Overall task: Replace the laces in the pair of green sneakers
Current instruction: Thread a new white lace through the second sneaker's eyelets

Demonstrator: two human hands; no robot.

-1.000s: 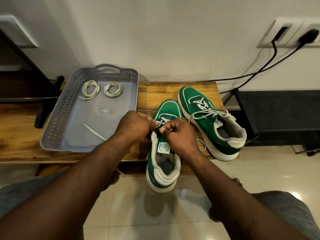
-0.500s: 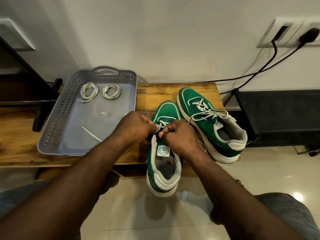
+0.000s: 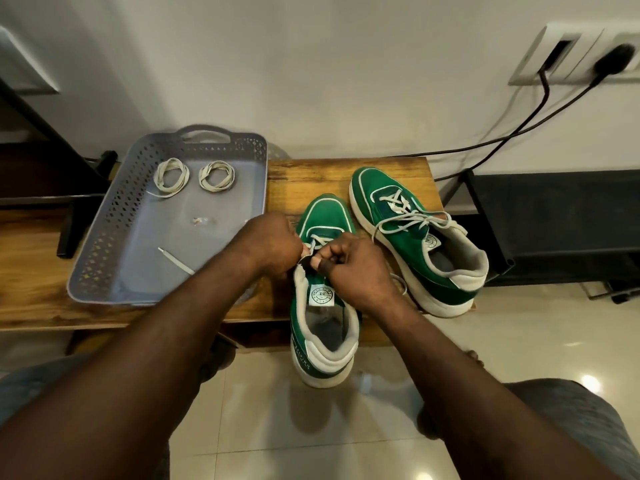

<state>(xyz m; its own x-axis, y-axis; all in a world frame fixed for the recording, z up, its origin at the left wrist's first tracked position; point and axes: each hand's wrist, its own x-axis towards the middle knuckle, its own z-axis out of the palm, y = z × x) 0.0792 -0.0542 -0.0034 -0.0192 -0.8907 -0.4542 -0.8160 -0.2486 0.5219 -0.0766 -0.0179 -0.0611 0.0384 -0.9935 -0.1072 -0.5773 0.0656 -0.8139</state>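
- Near sneaker (image 3: pixel 323 306): green with a white sole, toe toward the wall. It sits on the front edge of the wooden bench (image 3: pixel 294 178) with its heel overhanging the tiled floor (image 3: pixel 485 341). Tongue label faces up.
- White lace (image 3: pixel 320 241): threaded across the lower eyelets. Both hands meet at its upper end, above the tongue.
- Left hand (image 3: pixel 266 245): fingers curled tight, fingertips pinching the lace at the shoe's left side.
- Right hand (image 3: pixel 356 268): fingers curled, thumb and forefinger pinching the lace just beside the left fingertips. The knuckles hide the eyelets beneath.
- Far sneaker (image 3: pixel 415 237): same green, on the bench to the right of the first and angled outward. Fully laced, with its loose bow (image 3: pixel 408 220) spread across the tongue.
- Grey tray (image 3: pixel 104 237): perforated sides, on the bench left of the shoes.
- In the tray: two coiled laces (image 3: pixel 171 176) lie side by side near the far rim, a small pale scrap (image 3: pixel 201 221) sits mid-tray, and a lace end (image 3: pixel 175 263) runs under the left forearm. Cannot tell where it leads.
- Black rack (image 3: pixel 554 220): right of the bench.
- Wall socket (image 3: pixel 571 53): above the rack, with two dark cables (image 3: pixel 519 123) trailing down.
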